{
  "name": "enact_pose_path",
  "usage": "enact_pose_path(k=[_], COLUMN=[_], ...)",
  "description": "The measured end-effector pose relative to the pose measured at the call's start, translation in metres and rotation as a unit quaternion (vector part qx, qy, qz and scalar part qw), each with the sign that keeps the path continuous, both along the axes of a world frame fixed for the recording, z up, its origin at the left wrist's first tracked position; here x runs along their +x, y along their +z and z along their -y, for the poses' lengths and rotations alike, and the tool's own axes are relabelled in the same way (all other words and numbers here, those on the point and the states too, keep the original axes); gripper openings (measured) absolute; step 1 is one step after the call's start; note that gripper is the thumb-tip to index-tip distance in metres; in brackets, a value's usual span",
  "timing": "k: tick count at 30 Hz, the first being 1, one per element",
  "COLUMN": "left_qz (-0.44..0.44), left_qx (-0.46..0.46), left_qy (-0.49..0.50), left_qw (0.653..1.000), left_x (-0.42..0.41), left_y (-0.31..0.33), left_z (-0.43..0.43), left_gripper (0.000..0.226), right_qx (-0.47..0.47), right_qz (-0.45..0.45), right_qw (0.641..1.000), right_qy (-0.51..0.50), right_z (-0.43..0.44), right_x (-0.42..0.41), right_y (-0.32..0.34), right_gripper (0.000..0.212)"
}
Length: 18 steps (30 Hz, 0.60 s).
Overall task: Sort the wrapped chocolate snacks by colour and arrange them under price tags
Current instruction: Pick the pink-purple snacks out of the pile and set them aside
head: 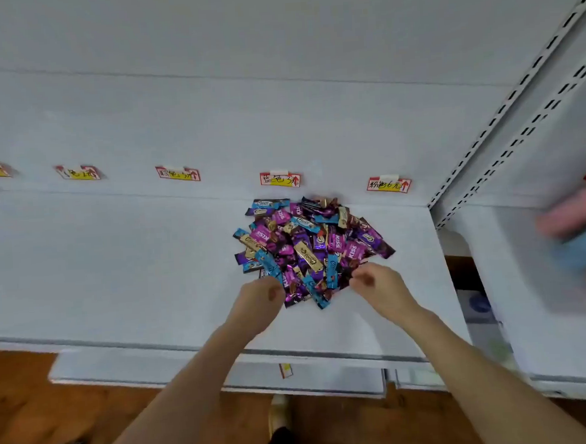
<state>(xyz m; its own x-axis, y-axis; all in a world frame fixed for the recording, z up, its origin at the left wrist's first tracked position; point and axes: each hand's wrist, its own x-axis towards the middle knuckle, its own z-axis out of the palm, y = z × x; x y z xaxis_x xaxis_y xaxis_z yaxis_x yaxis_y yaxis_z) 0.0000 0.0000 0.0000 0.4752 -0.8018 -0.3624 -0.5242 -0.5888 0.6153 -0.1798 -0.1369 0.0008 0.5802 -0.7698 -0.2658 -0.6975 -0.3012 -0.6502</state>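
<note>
- price tags (pixel 178 173): row behind the snack pile (pixel 312 244), mostly to its left
- left hand (pixel 260 299): curled at the snack pile's near-left edge, can't tell if it's gripping anything
- snack pile: colours all mixed, on the white shelf (pixel 116 267)
- right hand (pixel 377 282): curled at its near-right edge, grip unclear too

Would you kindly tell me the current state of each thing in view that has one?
Pile of wrapped chocolate snacks: unsorted, colours mixed in one heap on the shelf.
Price tags: stuck in a row above the shelf, with no sorted groups beneath them yet.
Left hand: fingers curled at the heap's near edge; grip unclear.
Right hand: fingers curled at the heap's near edge; grip unclear.
</note>
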Motion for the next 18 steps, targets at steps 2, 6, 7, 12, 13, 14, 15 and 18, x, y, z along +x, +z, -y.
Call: enact_pose_path(k=[2, 6, 7, 12, 13, 14, 15, 18], left_qz=[0.0, -0.013, -0.013, -0.007, -0.002, 0.002, 0.005, 0.006], left_qx=[-0.001, 0.022, 0.029, 0.036, 0.038, 0.041, 0.043, 0.044], left_qy=[0.0, -0.013, -0.022, -0.043, -0.05, -0.058, -0.065, -0.08], left_qw=[1.0, 1.0, 0.999, 0.998, 0.998, 0.997, 0.997, 0.996], left_x=[0.013, 0.027, 0.03, 0.049, 0.052, 0.054, 0.056, 0.055], left_y=[-0.016, -0.04, -0.045, -0.051, -0.052, -0.052, -0.053, -0.053], left_z=[0.016, 0.035, 0.038, 0.048, 0.05, 0.052, 0.055, 0.061], left_gripper=[0.017, 0.016, 0.016, 0.021, 0.021, 0.022, 0.022, 0.024], right_qx=[-0.004, 0.033, 0.036, 0.022, 0.026, 0.033, 0.041, 0.046], right_qz=[-0.014, -0.028, -0.04, -0.119, -0.119, -0.109, -0.093, -0.057], right_qw=[1.0, 0.999, 0.998, 0.993, 0.993, 0.993, 0.995, 0.997], right_qy=[-0.012, -0.02, -0.017, 0.005, 0.0, -0.005, -0.01, -0.037], right_z=[0.01, 0.009, 0.007, -0.001, -0.001, -0.001, -0.001, 0.002], right_x=[0.013, 0.038, 0.044, 0.071, 0.072, 0.072, 0.071, 0.062], right_y=[-0.015, -0.036, -0.04, -0.057, -0.057, -0.057, -0.057, -0.054], right_gripper=[0.021, 0.027, 0.031, 0.036, 0.034, 0.031, 0.027, 0.023])
